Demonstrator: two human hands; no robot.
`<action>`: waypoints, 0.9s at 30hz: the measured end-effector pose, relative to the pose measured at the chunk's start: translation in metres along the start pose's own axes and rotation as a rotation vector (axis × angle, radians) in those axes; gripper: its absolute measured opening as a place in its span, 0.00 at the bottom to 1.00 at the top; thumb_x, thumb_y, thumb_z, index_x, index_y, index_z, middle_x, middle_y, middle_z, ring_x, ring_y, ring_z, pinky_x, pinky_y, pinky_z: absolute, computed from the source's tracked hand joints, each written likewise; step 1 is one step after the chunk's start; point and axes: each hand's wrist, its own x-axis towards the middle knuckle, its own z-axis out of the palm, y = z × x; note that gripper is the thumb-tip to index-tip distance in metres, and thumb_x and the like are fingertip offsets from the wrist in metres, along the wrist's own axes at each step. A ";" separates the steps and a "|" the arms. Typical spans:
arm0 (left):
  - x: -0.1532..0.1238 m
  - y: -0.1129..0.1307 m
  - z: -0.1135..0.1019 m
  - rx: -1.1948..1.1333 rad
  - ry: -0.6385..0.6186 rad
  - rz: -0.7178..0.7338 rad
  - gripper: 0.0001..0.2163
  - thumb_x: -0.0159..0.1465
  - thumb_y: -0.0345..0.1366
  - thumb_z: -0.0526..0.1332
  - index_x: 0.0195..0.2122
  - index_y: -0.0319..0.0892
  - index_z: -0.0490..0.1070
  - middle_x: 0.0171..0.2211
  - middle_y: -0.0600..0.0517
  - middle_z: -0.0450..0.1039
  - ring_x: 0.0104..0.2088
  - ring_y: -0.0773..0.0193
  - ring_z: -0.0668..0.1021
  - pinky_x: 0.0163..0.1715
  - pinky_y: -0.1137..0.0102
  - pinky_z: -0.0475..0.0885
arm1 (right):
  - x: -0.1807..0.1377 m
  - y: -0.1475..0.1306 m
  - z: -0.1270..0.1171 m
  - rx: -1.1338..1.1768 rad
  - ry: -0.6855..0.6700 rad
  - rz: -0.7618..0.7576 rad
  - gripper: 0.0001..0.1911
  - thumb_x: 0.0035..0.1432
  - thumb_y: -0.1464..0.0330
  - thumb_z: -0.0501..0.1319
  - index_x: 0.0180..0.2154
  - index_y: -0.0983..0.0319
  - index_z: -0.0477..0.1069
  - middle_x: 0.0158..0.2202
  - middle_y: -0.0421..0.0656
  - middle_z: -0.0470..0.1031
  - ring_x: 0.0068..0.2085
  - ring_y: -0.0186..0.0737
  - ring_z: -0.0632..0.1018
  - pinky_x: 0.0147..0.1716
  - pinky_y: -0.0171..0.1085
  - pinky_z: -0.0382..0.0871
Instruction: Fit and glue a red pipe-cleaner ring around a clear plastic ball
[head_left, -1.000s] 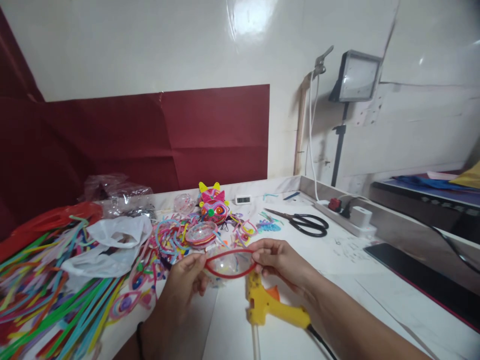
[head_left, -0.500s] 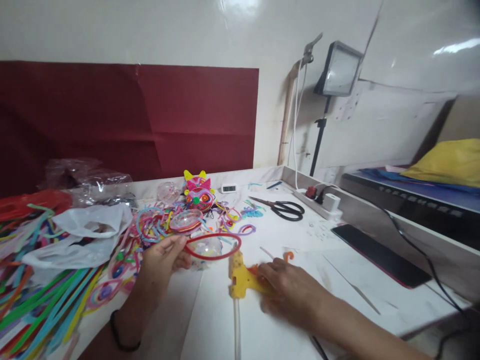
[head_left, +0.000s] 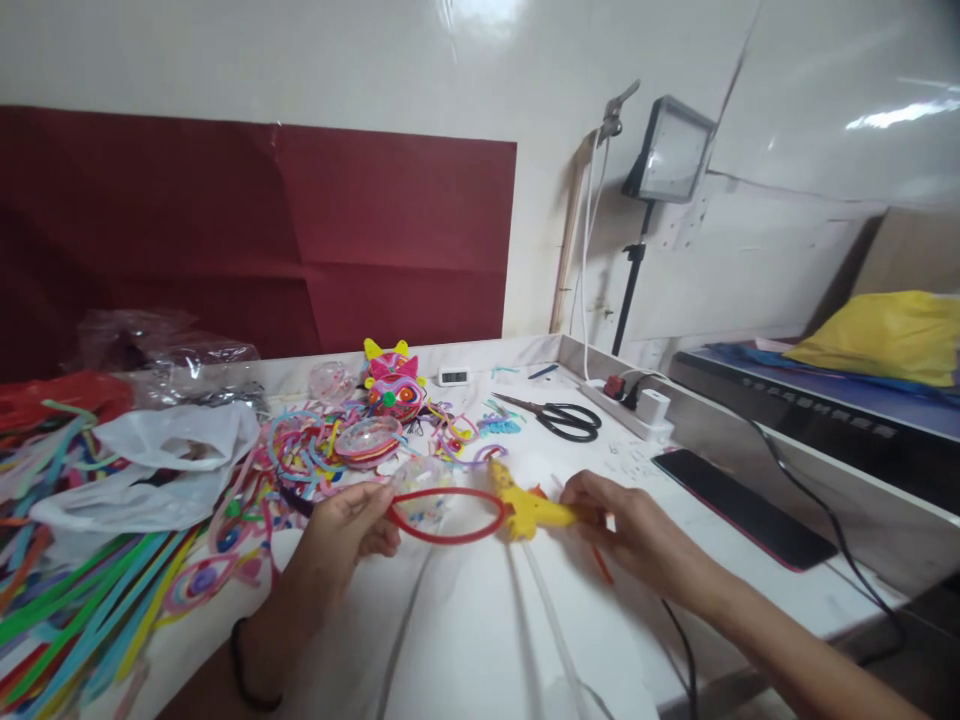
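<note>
My left hand (head_left: 352,525) pinches the left end of a red pipe-cleaner loop (head_left: 450,541), bent to a pointed oval. In my right hand (head_left: 630,520) is the handle end of a yellow hot glue gun (head_left: 529,512), my fingers closed around it. A clear glue stick (head_left: 551,605) runs out of the gun's back toward me. The gun lies beside the right end of the loop; whether they touch I cannot tell. Behind the loop sits a clear bag of small colourful pieces (head_left: 424,480).
Scissors (head_left: 562,415) lie beyond my right hand, near a power strip (head_left: 637,420) and a phone (head_left: 742,508). Colourful pipe cleaners (head_left: 90,600) and white plastic bags (head_left: 180,435) crowd the left. Decorated masks (head_left: 394,385) stand at the back. A black cord (head_left: 682,650) hangs at the right.
The glue gun has moved right and up and turned, with my right hand shifting right too. The red loop has gone slightly right and down in my left hand.
</note>
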 end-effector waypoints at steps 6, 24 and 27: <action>-0.009 -0.013 0.011 0.018 -0.235 -0.084 0.17 0.48 0.49 0.70 0.23 0.39 0.72 0.18 0.52 0.75 0.18 0.67 0.74 0.20 0.73 0.68 | 0.006 0.025 -0.003 0.162 0.063 0.041 0.06 0.57 0.67 0.59 0.36 0.57 0.62 0.34 0.40 0.75 0.31 0.39 0.72 0.31 0.37 0.64; -0.020 -0.046 0.015 0.907 -0.594 0.481 0.10 0.62 0.34 0.54 0.30 0.45 0.74 0.30 0.51 0.78 0.32 0.60 0.77 0.34 0.70 0.66 | 0.021 0.061 -0.013 0.062 0.205 0.097 0.06 0.50 0.68 0.60 0.32 0.58 0.63 0.31 0.40 0.77 0.25 0.36 0.72 0.27 0.36 0.64; -0.027 -0.040 0.010 0.893 -0.572 0.400 0.08 0.61 0.33 0.54 0.27 0.45 0.72 0.30 0.51 0.77 0.32 0.60 0.77 0.34 0.70 0.65 | 0.023 0.062 -0.009 0.008 0.207 0.092 0.05 0.51 0.68 0.59 0.32 0.58 0.64 0.32 0.40 0.78 0.27 0.38 0.73 0.29 0.37 0.64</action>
